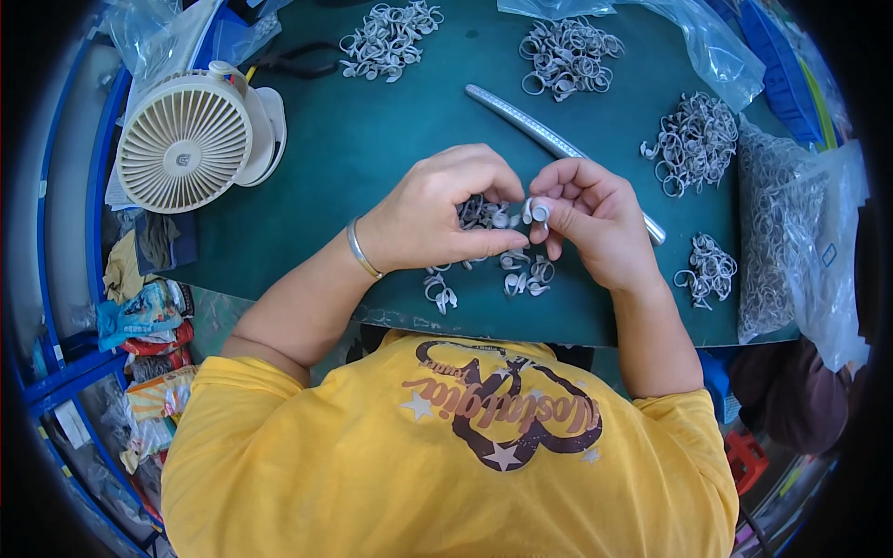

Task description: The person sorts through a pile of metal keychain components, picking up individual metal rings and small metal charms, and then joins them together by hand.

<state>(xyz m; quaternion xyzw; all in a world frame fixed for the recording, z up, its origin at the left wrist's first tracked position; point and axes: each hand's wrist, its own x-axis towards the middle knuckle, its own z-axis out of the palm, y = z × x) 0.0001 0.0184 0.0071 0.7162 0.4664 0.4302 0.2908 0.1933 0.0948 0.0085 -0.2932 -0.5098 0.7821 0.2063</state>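
My left hand [451, 209], with a bangle at its wrist, curls around a cluster of grey metal rings [479, 214]. Its thumb and forefinger stand apart at the tips; whether the cluster lies in the palm or on the mat is hard to see. Close to those fingertips, my right hand [595, 219] pinches one grey ring [539, 213] with a round, flat top between thumb and fingers. A few loose rings [527, 274] lie on the green mat just below both hands. Behind the right hand, a tapered silver rod [521, 119], probably a ring mandrel, slants across the mat.
Ring piles lie at the back left [391, 39], back right [569, 56], right [696, 144] and near right [709, 272]. A bulging clear bag of rings [777, 242] stands at the right edge. A white fan [186, 139] and dark-handled pliers [302, 61] occupy the left.
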